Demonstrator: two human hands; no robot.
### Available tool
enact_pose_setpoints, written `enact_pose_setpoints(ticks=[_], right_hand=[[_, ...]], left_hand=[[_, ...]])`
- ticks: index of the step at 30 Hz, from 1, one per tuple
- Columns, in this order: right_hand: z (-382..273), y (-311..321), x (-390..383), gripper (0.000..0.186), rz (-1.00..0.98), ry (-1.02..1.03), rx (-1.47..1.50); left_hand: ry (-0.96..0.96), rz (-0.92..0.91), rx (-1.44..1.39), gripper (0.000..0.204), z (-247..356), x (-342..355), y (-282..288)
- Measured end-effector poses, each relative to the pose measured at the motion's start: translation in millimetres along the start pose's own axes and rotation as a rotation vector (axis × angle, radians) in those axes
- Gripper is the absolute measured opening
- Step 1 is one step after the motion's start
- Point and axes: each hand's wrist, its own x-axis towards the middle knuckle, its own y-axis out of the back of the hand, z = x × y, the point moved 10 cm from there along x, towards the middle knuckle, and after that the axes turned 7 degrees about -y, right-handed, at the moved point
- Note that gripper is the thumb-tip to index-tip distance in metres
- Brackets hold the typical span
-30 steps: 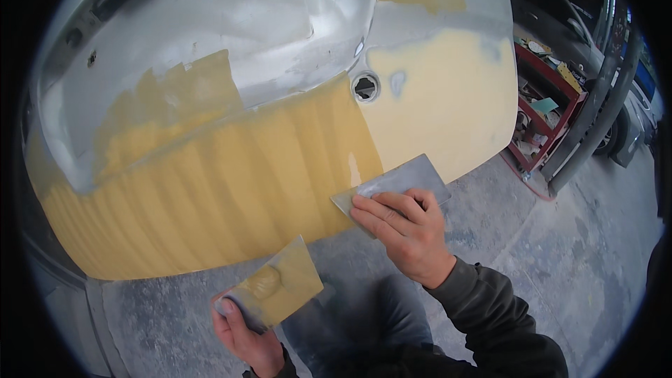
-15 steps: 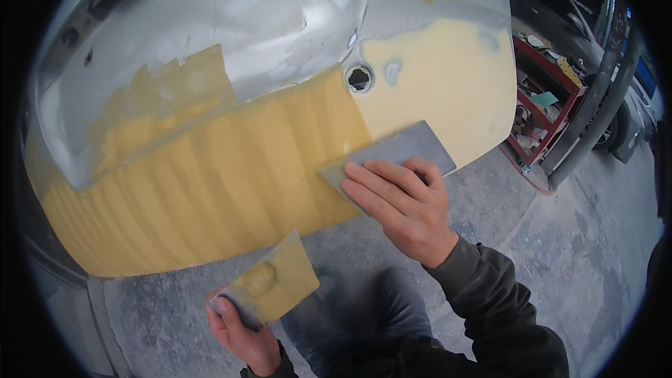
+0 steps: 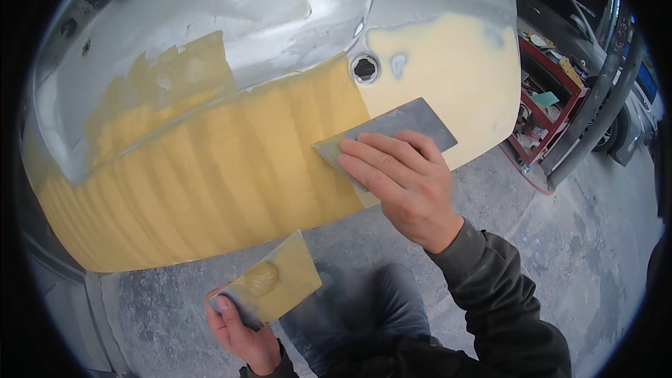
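A: Start with the head view. What is the surface like?
B: A big curved metal panel (image 3: 280, 0), silver and smudged across its upper part. A broad yellow coat (image 3: 210, 175) runs along its lower part, streaked with darker bands. To its right lies a pale cream patch (image 3: 462, 63), with a round hole (image 3: 365, 68) near its upper left corner.
A: And the right hand?
B: The right hand (image 3: 413, 189) grasps a grey plate (image 3: 420, 124), fingers laid flat on top; the thumb is hidden. The plate lies over the border of the yellow and the cream, near the panel's bottom edge. I can't tell how much of it touches.
A: The left hand?
B: The left hand (image 3: 241, 336) grips a second plate (image 3: 299, 281) by a corner, thumb on top. That plate is smeared yellow and carries 1 rounded lump of paste (image 3: 260, 278). It is tilted, below the panel and apart from the grey plate.
A: What about the room?
B: A grey concrete floor (image 3: 504, 196), blotched and dusty. At right stands a red shelf cart (image 3: 526, 143) full of clutter, just beside 2 thick grey pipes. Behind those is part of a grey car (image 3: 621, 143).
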Motion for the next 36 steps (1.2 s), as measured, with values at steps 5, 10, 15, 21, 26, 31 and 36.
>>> enact_pose_setpoints(ticks=[5,10,15,21,26,31,36], right_hand=[[-8,-6,-13,0.034,-0.059,-0.071,0.038],[-14,-10,-34,0.031,-0.121,-0.122,0.053],[-19,-17,-62,0.032,-0.164,-0.168,0.056],[-26,-21,-90,0.032,-0.163,-0.214,0.055],[-29,-25,-107,0.035,-0.158,-0.227,0.093],[-30,-22,-120,0.039,-0.162,-0.276,0.103],[-4,27,-107,0.038,-0.031,-0.437,0.197]], left_hand=[[0.025,0.001,0.002,0.034,-5,2,-1],[0.025,-0.008,0.013,0.035,-8,1,-9],[0.031,0.004,0.013,0.034,-10,2,-6],[0.011,-0.023,0.038,0.034,-8,-1,-3],[-0.004,-0.027,0.053,0.034,2,-4,-1],[-0.022,-0.036,0.048,0.032,12,-8,-2],[-0.016,-0.110,0.087,0.030,6,-16,-2]])
